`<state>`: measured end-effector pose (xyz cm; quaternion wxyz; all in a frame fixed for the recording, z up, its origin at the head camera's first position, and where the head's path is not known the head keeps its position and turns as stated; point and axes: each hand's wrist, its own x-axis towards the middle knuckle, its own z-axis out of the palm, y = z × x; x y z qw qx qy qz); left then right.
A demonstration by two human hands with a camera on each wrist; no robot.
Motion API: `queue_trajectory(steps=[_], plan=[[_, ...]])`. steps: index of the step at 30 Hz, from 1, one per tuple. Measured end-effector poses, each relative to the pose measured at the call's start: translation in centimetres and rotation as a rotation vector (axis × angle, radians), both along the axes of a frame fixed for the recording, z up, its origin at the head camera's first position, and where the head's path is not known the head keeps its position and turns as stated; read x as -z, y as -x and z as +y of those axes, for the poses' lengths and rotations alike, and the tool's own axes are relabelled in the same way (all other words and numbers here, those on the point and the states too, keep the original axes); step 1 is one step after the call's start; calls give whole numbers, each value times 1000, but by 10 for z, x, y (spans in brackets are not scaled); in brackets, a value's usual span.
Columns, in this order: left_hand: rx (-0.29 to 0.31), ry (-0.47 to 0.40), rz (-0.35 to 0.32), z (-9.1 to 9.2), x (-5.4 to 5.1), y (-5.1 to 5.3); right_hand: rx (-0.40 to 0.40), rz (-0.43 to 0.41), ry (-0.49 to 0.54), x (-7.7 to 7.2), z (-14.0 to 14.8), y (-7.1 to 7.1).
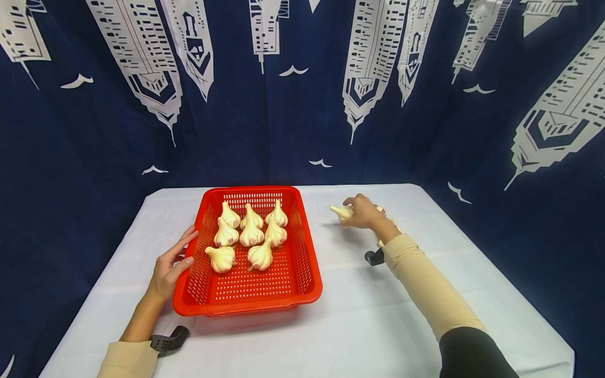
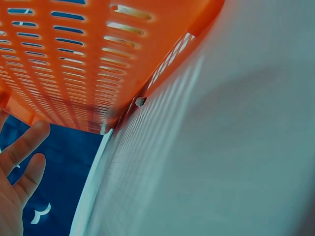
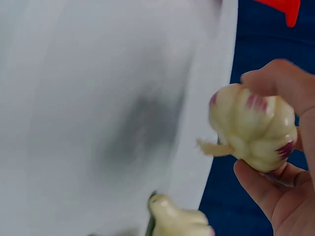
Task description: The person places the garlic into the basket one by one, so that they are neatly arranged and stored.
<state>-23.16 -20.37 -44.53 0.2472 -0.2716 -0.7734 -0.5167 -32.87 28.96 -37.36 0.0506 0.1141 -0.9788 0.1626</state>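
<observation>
My left hand (image 1: 166,269) rests its fingers and thumb against the left rim of a red perforated plastic basket (image 1: 309,262). Several garlic bulbs (image 1: 260,255) lie inside the basket, in its back and middle part. To the right of the basket, my right hand (image 1: 363,212) holds a garlic bulb (image 3: 256,123) between thumb and fingers, above the table. Its stem points left in the head view. Another garlic bulb (image 3: 179,219) is near that hand, partly cut off in the right wrist view and mostly covered by the hand and forearm in the head view.
A white cloth covers the table (image 1: 350,315). Behind and around it hangs a dark blue curtain (image 1: 302,121) with white building prints. Black straps with small devices (image 1: 170,340) are on both wrists.
</observation>
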Motion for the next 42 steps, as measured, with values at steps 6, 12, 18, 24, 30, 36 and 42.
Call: queue_trajectory(steps=[6, 12, 18, 24, 30, 36, 42], plan=[[-4, -6, 4, 1, 0, -2, -31, 74, 25, -13, -9, -4], [0, -9, -6, 1, -1, -3, -58, 128, 77, -27, -21, -10], [1, -2, -14, 0, 2, -3, -80, 170, 148, -40, -42, -20], [3, -2, -25, 1, 0, -4, -110, 214, 185, -53, -61, -29], [2, 0, -20, 1, -3, -3, -148, 239, 216, -70, -81, -39], [5, 7, -16, 1, 0, -3, -210, 233, 265, -76, -99, -50], [7, -4, 6, 0, -2, -1, -293, 219, 269, -85, -116, -57]])
